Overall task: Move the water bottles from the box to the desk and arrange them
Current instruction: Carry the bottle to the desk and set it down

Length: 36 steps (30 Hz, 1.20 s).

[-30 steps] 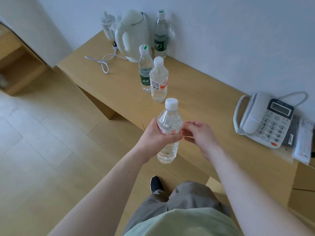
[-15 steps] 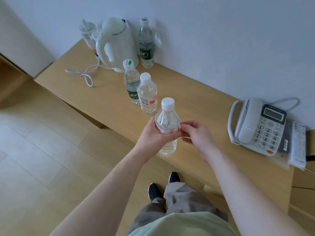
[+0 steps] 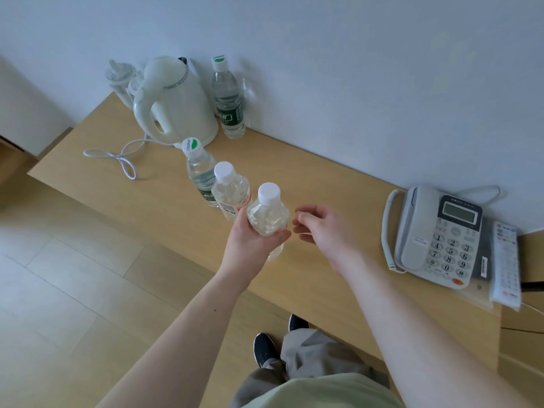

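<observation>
Your left hand (image 3: pixel 250 245) is wrapped around a clear water bottle (image 3: pixel 267 217) with a plain white cap, standing upright near the front edge of the desk (image 3: pixel 164 207). It sits just beside the white-capped bottle with the red label (image 3: pixel 231 191), with a green-capped bottle (image 3: pixel 200 172) behind that, so the three make a row. Can't really tell if its base is touching the wood. Your right hand (image 3: pixel 319 228) hovers just beside it, fingers loosely curled around nothing.
</observation>
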Tool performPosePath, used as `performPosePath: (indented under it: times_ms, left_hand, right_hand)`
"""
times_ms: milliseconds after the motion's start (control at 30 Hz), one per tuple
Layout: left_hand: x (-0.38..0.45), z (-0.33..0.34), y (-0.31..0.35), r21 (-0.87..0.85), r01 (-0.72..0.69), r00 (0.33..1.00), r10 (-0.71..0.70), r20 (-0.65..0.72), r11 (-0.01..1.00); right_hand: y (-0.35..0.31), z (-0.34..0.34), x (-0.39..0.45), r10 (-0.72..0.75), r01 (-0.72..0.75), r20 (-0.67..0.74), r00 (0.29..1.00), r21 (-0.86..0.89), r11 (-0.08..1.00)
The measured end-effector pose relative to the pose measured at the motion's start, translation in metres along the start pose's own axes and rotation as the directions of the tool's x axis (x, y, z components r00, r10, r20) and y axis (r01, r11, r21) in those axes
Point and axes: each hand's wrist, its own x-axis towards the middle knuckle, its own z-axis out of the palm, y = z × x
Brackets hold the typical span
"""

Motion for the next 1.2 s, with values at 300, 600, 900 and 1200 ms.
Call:
performPosePath:
  times_ms: [300,600,900,1200]
  left_hand:
    - [0.014,0.016,-0.002,-0.007,0.011,0.998,-0.011,-0.059,1.0]
    - [0.024,0.025,-0.009,0.03,0.046,0.976,-0.038,-0.215,0.998]
    - [0.017,0.036,-0.02,0.086,0.032,0.957,-0.006,-0.29,0.996]
    - [0.025,0.032,-0.024,0.13,0.049,0.954,-0.007,-0.3,0.99]
  right_hand:
    - [-0.008,-0.007,0.02,-0.006,0.006,0.014,1.0,-0.012,1.0]
    - [-0.01,-0.006,0.035,0.01,-0.01,0.029,1.0,-0.012,1.0]
    - [-0.008,-0.003,0.04,0.03,-0.027,0.061,0.998,-0.043,0.999]
    - [-0.004,-0.003,0.039,0.039,-0.034,0.076,0.996,-0.059,0.998]
